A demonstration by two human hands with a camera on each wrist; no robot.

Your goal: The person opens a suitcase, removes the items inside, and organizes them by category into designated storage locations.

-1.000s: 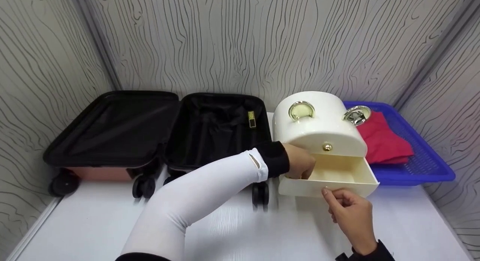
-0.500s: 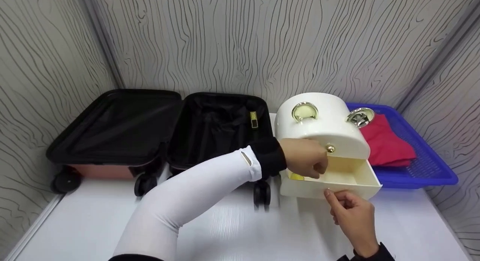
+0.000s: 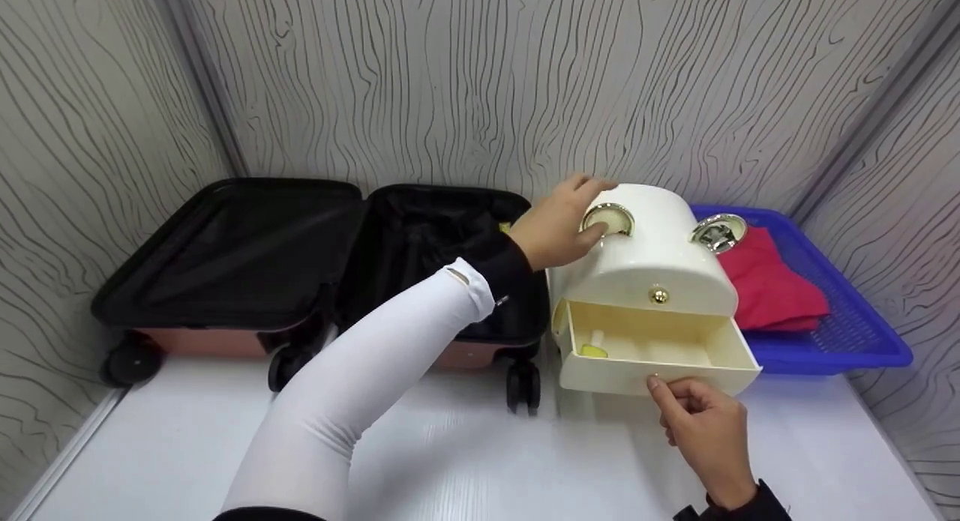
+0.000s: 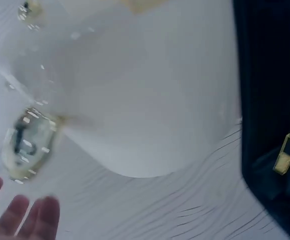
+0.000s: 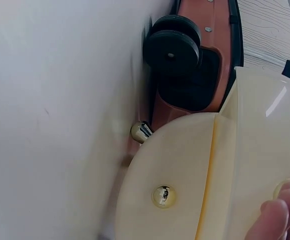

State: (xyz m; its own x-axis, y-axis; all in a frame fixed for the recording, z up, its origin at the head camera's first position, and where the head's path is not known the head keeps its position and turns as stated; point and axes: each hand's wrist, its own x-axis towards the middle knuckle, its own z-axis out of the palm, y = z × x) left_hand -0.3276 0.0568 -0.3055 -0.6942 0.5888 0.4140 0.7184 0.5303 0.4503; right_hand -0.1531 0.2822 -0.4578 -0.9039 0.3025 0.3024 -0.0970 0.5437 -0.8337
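A white storage box (image 3: 652, 270) with a rounded top and two gold-rimmed, ear-like pieces stands right of centre. Its lower drawer (image 3: 720, 375) is pulled out, and a small yellow item (image 3: 594, 351) lies in the drawer's front left corner. My right hand (image 3: 705, 427) pinches the drawer knob (image 5: 284, 189) between thumb and fingers. Up at the left ear piece (image 3: 618, 218) is my left hand (image 3: 559, 221), fingers extended and holding nothing. The left wrist view has its spread fingers (image 4: 46, 220) near an ear piece (image 4: 31, 145); whether they touch it I cannot tell.
A suitcase lies spread out to the left, its black lid half (image 3: 232, 259) beside the lined half (image 3: 420, 236). A gold-and-black item (image 4: 287, 154) rests in the lined half. Behind the box's right side, a blue basket (image 3: 862, 318) holds folded red cloth (image 3: 772, 281).
My left hand has come out of the drawer and moved up and back to the left ear piece. The yellow item in the drawer is now uncovered. My right hand stays at the knob.
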